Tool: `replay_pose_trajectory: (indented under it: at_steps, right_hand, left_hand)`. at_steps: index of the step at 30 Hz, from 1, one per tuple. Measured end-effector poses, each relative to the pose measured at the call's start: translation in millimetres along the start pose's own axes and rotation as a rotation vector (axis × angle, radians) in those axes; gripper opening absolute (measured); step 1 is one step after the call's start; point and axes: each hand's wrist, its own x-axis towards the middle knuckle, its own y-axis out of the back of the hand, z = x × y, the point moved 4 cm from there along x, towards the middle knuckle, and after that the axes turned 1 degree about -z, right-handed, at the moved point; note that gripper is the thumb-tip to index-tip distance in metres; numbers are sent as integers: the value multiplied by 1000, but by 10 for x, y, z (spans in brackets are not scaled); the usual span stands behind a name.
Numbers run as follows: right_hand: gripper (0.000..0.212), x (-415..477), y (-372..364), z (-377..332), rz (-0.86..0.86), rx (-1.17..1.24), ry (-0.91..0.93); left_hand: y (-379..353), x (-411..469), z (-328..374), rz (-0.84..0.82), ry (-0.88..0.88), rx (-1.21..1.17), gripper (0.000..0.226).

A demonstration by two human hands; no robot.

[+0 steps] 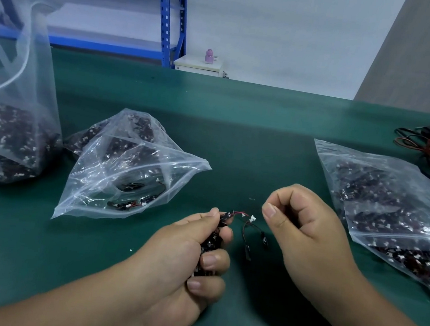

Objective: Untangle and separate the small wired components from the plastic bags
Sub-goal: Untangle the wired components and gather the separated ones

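Gripping wires [210,242] tight in left hand [187,256] near bench [241,112] front edge; right hand [305,226] curled just beside plug [252,217], cannot tell if pinching.

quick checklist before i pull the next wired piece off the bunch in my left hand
1. Left hand grip on the bundle of components: ok, fingers curled round it.
2. One piece teased out: ok, a loose component dangles on red and black wires beside the bundle.
3. Right hand holding the white connector: cannot tell, its pinched fingertips sit just beside it.
4. Loose wires free of the bundle: cannot tell, they run under the left thumb.
5. Open bag within reach: ok, its mouth faces the hands.
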Motion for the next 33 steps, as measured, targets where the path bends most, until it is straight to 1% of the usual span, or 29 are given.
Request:
replay_pose_trajectory:
  at_steps: [4, 9, 12, 18, 23, 28, 33]
  right_hand:
    - [21, -5, -13, -17, -24, -23, 28]
    - [24, -18, -37, 22, -85, -81, 42]
    - [18, -24, -62, 11, -125, -105, 48]
    - [13, -27, -91, -28, -215, -22, -7]
    - [21, -33, -71, 33, -197, 160, -115]
    - [17, 0, -62, 27, -138, 222, -134]
    - [18, 49, -34, 98, -63, 302, -172]
  left_hand:
    - [-8, -8, 5, 3, 11, -23, 14]
    - [-18, -9, 7, -10, 13, -24, 14]
    - [-22, -6, 11, -10, 14, -40, 15]
    - [-23, 5, 14, -3, -1, -71, 15]
    - [-12, 22, 9, -10, 3, -71, 17]
    - [-22, 36, 4, -27, 5, -33, 24]
    - [-13, 42, -8, -27, 2, -23, 28]
